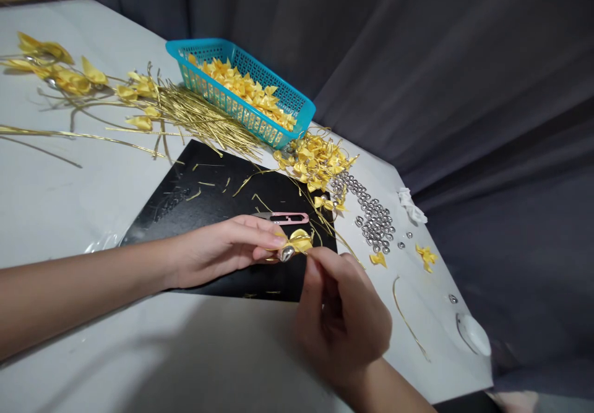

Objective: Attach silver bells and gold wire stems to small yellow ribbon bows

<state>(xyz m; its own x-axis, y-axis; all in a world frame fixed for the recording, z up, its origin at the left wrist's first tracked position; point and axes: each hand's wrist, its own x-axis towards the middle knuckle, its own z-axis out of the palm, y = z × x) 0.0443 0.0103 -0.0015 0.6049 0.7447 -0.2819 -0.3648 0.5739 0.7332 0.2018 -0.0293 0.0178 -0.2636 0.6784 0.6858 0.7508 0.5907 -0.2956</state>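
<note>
My left hand (pixel 232 246) pinches a yellow ribbon bow (pixel 299 241) with a silver bell (pixel 286 253) on it, above the black mat (pixel 195 193). On the bow's right side, my right hand (pixel 346 308) has its thumb and forefinger closed at the bow's edge; what exactly lies between those fingertips is too small to make out. Just behind the bow, pink-handled thread snips (pixel 290 218) lie on the mat, their blades partly behind my left hand. Short gold cord scraps (pixel 206 183) are scattered over the mat.
A blue basket (pixel 304 119) of yellow bows stands at the back. Beside it lie a gold cord bundle (pixel 199 113) and a bow pile (pixel 318 156). Silver bells (pixel 375 224), a white crumpled item (pixel 411 206) and a round white object (pixel 473 334) are on the right. Dark curtain behind.
</note>
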